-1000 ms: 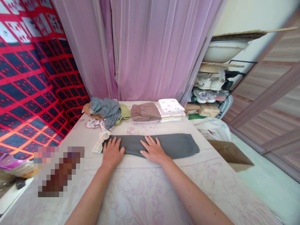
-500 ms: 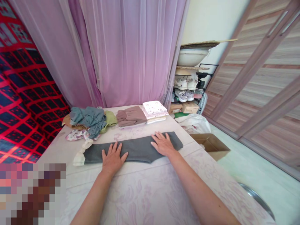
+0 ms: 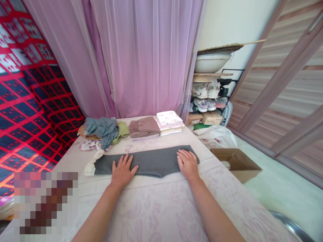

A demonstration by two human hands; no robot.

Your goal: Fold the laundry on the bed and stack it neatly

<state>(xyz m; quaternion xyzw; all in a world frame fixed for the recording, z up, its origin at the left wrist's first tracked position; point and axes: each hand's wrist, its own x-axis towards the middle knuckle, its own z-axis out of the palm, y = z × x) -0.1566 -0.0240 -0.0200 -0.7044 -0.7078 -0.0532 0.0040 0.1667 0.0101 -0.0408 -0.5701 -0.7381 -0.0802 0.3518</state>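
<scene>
Dark grey trousers (image 3: 153, 163), folded lengthwise with a cream ruffled hem at the left end, lie flat across the bed. My left hand (image 3: 122, 170) rests palm down on the left half of the trousers, fingers spread. Near the right end, my right hand (image 3: 188, 164) lies on the cloth with its fingers extended and close together. Neither hand grips the fabric. Just beyond the trousers is a heap of crumpled clothes (image 3: 101, 129), blue-grey on top. Beside it are a folded brown garment (image 3: 143, 127) and a folded white patterned garment (image 3: 168, 117) on a stack.
The pale floral bedsheet (image 3: 151, 208) spreads around the trousers. Purple curtains (image 3: 148, 60) hang behind the bed. Off its right side are an open cardboard box (image 3: 242, 159), a metal basin (image 3: 290, 223) and a shoe rack (image 3: 214, 90). A red and black checked cloth (image 3: 45, 107) hangs at left.
My right hand has slid right along the trousers toward their end, and its fingers have come closer together. My left hand stays in about the same spot on the cloth.
</scene>
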